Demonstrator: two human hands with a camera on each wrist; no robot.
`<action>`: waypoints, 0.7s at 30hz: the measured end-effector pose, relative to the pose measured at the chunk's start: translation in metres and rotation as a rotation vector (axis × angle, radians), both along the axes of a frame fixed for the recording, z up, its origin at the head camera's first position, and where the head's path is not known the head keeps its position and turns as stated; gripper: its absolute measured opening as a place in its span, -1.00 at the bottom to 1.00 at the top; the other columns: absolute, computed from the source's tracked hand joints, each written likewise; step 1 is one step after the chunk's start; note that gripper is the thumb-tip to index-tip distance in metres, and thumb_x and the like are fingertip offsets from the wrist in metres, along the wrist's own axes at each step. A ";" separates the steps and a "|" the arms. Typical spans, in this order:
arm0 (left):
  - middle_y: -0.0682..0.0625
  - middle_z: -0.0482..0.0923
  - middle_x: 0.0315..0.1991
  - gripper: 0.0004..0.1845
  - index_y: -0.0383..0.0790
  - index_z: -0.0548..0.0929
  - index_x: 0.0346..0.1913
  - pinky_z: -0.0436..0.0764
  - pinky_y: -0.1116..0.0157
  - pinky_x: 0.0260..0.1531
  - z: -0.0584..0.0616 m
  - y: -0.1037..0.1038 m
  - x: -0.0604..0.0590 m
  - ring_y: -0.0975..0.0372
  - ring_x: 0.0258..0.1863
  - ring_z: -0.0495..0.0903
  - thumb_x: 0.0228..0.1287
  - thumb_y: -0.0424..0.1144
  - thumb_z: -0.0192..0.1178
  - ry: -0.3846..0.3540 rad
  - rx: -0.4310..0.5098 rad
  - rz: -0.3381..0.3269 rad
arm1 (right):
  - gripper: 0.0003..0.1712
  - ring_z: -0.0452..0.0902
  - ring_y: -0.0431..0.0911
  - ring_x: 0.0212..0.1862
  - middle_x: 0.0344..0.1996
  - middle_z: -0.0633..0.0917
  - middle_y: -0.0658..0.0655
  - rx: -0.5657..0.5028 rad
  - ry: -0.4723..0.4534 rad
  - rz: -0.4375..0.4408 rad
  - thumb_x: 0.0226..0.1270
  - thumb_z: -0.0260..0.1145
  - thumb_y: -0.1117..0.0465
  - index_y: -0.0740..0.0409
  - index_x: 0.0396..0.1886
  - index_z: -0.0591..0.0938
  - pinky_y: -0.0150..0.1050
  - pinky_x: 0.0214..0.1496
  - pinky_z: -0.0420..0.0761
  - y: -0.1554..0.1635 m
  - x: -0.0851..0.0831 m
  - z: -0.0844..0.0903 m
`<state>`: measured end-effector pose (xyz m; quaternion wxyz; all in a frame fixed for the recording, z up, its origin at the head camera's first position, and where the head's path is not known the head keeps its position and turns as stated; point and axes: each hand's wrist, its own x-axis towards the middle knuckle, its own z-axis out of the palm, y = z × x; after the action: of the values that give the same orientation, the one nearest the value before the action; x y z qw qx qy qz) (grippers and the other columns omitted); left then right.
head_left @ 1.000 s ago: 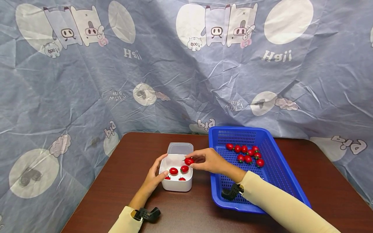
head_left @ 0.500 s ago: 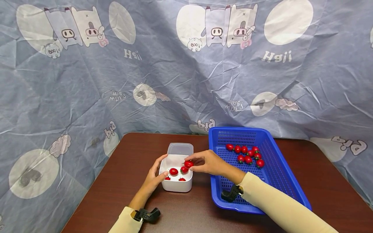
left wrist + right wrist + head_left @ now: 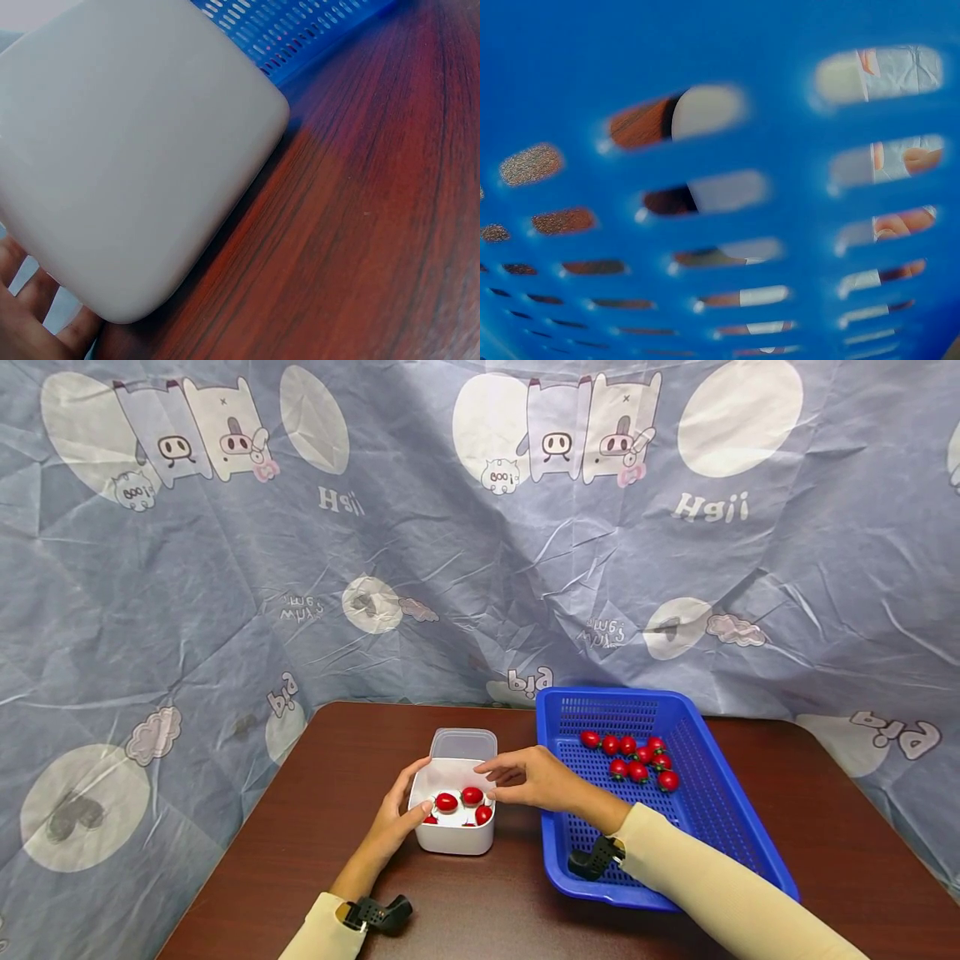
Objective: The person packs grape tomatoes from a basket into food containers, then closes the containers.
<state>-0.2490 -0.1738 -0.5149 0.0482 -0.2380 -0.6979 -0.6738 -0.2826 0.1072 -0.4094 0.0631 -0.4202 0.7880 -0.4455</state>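
a: how many tomatoes (image 3: 472, 795) lay in the box (image 3: 455, 839) under the right hand (image 3: 534, 778)?

b: four showed red in the head view: two side by side toward the far wall, one just nearer the hand's thumb side, and a sliver of a fourth tucked by the left hand (image 3: 397, 814). part of the floor was hidden by the near wall, so more could not be ruled out.

a: and in the basket (image 3: 697, 814)?

b: eight, bunched in one cluster beyond the right wrist, well apart from the fingers.

a: what was the right hand doing?

b: it hovered over the box's right rim, fingers loose and spread, grasping nothing. no tomato sat between thumb and fingers.

a: the left one?

b: it clasped the box's left wall, thumb over the rim, fingers round the near side. the left wrist view showed the box (image 3: 127, 157) filling most of the frame with fingers (image 3: 30, 311) under its edge.

a: anything else about?

b: one clear lid (image 3: 464, 744) lay just past the box, touching its far side. one table (image 3: 315, 827) bore everything. one printed cloth (image 3: 225, 610) hung behind. each wrist wore a black strap.

a: what blocked the view?

b: the right forearm crossed over the basket's near left corner. the right wrist view was filled by blurred basket mesh (image 3: 705, 225), with bits of finger seen through its slots.
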 end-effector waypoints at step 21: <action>-0.37 0.25 0.31 -0.27 -0.24 0.13 0.47 0.52 0.26 0.00 0.001 0.001 0.000 -0.31 0.16 0.32 0.24 -0.37 0.11 -0.005 0.008 -0.008 | -0.69 0.68 0.06 -0.20 -0.18 0.73 0.24 -0.077 -0.004 -0.054 0.17 0.40 0.36 0.31 -0.05 0.67 -0.08 -0.09 0.63 0.002 0.007 0.024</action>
<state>-0.2491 -0.1729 -0.5141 0.0450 -0.2388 -0.6942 -0.6775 -0.2753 0.1093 -0.3852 0.0363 -0.3999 0.7812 -0.4780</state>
